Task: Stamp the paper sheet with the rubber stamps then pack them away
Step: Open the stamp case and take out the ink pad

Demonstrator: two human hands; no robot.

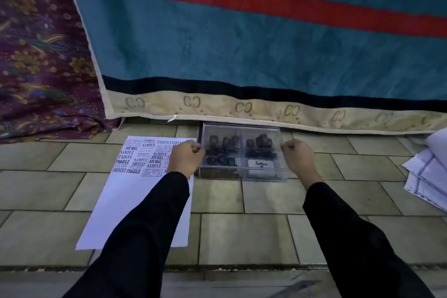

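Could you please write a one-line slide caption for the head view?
Left hand and right hand grip the clear stamp box beside the stamped paper sheet.

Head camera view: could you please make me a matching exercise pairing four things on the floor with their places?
1 paper sheet
2 rubber stamps
3 white Artline item
4 loose papers

a far right edge
b dark, inside the clear box
c box's front right compartment
d left of the box, stamped

Pairs: 1-d, 2-b, 3-c, 4-a
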